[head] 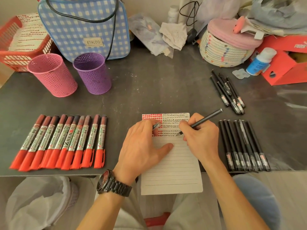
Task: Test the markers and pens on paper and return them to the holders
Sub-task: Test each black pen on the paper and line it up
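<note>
Ruled paper (172, 165) under hands (142, 143), slim black pen (201, 121) tip-down.

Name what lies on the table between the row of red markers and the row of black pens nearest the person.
In the head view, the lined paper, with the left hand pressing it and the right hand writing with a black pen.

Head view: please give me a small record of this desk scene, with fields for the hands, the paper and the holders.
right hand: holds thin black pen, tip on the paper
left hand: presses the paper, holds a small pen cap
white lined paper: red and black marks at top
pink mesh holder: upright
purple mesh holder: upright
red-capped markers: row, left
black capped pens: row, right
</note>
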Demonstrator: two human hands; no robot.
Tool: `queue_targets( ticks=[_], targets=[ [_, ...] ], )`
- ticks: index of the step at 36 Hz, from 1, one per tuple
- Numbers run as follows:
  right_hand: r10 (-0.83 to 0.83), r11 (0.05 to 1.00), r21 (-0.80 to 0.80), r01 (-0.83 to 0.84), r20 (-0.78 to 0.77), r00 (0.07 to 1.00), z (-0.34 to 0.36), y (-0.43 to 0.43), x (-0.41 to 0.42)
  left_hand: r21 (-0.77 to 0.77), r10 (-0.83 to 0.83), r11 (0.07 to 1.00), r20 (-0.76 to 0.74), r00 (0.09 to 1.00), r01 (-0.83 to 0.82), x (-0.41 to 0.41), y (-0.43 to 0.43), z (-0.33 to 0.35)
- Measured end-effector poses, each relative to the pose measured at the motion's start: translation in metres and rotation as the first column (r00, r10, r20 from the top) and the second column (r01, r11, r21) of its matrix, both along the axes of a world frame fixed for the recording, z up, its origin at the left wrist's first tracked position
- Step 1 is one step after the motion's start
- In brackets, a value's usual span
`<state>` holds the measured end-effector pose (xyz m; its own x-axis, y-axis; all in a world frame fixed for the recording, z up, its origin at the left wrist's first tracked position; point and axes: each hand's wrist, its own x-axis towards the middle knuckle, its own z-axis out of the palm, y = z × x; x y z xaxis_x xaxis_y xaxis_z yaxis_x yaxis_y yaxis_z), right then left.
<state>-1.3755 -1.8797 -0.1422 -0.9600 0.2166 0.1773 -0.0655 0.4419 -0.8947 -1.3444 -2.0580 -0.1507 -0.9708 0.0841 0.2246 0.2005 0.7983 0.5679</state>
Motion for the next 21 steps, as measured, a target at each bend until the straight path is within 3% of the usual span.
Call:
queue_targets(
  ticks=[21],
  targets=[
    [0.011,1.0,-0.003,-0.011,0.011,1.0,-0.0003,-0.0022,-0.0001,0.003,0.004,1.0,0.029,1.0,-0.004,0.0017,0.0001,0.0045]
  ],
)
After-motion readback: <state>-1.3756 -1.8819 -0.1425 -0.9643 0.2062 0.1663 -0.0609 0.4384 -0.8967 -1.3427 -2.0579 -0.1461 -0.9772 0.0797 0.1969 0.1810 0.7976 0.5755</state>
